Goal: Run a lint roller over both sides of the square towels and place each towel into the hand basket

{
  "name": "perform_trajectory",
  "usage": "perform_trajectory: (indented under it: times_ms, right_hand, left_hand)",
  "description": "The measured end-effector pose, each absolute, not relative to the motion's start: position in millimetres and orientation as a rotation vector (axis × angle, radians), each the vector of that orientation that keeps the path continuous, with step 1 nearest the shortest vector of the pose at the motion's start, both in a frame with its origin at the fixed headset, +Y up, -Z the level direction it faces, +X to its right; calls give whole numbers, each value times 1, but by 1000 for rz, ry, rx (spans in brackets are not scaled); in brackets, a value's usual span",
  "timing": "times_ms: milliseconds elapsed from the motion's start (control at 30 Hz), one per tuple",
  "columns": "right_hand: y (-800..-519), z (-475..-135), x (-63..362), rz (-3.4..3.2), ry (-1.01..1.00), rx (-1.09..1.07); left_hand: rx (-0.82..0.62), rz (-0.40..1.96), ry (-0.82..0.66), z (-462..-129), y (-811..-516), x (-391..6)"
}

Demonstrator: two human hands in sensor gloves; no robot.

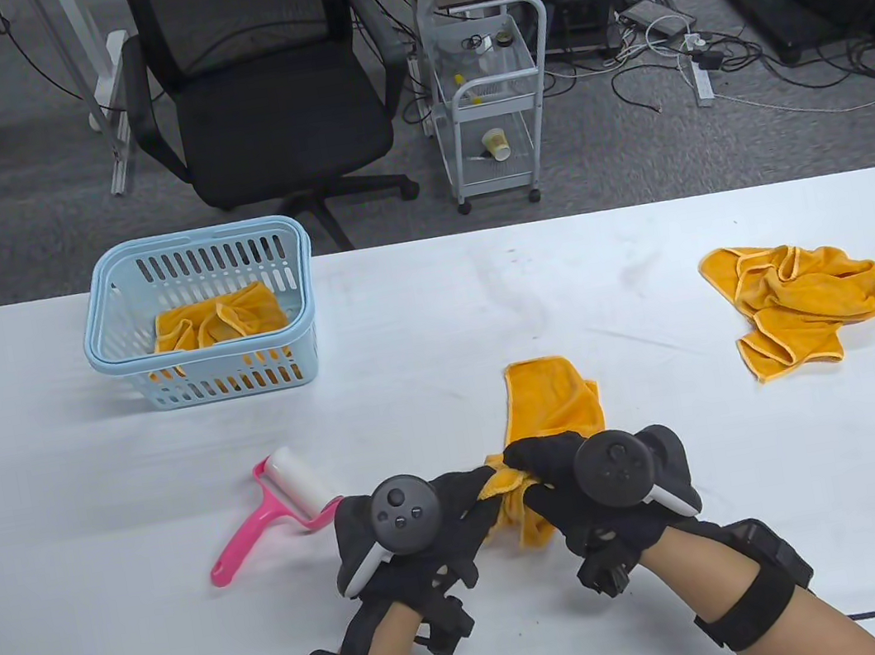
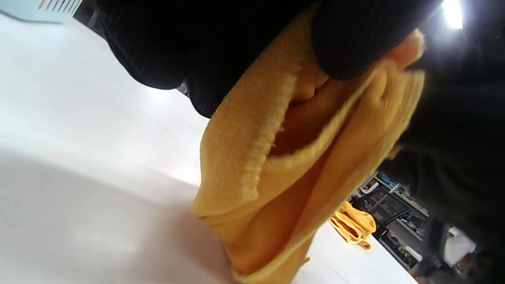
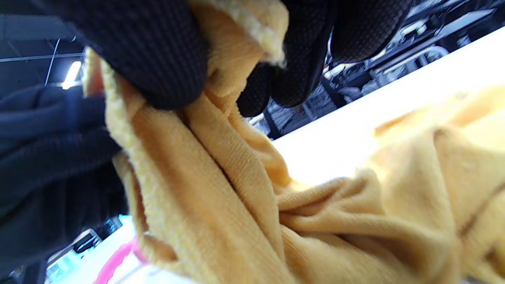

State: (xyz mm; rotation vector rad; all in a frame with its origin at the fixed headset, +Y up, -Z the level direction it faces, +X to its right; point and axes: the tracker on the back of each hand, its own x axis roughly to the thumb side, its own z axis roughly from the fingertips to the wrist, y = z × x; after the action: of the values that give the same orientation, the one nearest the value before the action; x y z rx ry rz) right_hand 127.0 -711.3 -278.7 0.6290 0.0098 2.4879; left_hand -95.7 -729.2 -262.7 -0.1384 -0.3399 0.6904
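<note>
1. The left hand [image 1: 415, 519] sits near the middle of the table's [image 1: 101, 518] front edge, its fingers [image 2: 355, 43] curled and pinching the near end of an orange towel [image 1: 548, 409].
2. The right hand [image 1: 610, 483] is just beside it, touching the same towel; its fingers [image 3: 158, 59] are curled round a bunched hem, as the right wrist view shows.
3. This held towel is crumpled and folded on itself. Its near end is lifted between the two hands, and its far part lies on the table, reaching toward the middle.
4. A lint roller [image 1: 277, 497] with a pink handle and white roll lies flat on the table just left of the left hand, apart from it.
5. A light blue hand basket [image 1: 205, 316] stands near the table's back left corner, with a crumpled orange towel in the basket [image 1: 218, 318].
6. A third towel [image 1: 797, 301], also crumpled, lies toward the table's right edge, well apart from the hands.
</note>
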Motion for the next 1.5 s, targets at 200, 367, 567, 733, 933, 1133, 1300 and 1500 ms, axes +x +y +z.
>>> perform_trajectory:
  times_ms: [200, 367, 567, 733, 933, 1133, 1300, 1500]
  right_hand:
    - [-733, -284, 138, 2404, 236, 697]
    - [-732, -283, 136, 2304, 432, 844]
    - [-730, -284, 137, 2211, 531, 899]
    - [-728, -281, 132, 2254, 530, 945]
    - [-720, -274, 128, 2363, 179, 816]
    - [-697, -261, 126, 2384, -22, 901]
    - [-653, -245, 133, 2420, -299, 947]
    - [-611, -250, 174, 2461, -487, 834]
  left_hand:
    - [-175, 764, -328, -264, -733, -102]
    - [-168, 753, -334, -264, -734, -102]
    - [-134, 733, -352, -261, -731, -100]
    - [-114, 669, -385, -257, -729, -93]
    - [-117, 615, -449, -252, -726, -85]
    - [-28, 481, -384, -250, -723, -86]
    - [56, 338, -245, -250, -723, -86]
    - [96, 337, -173, -256, -718, -99]
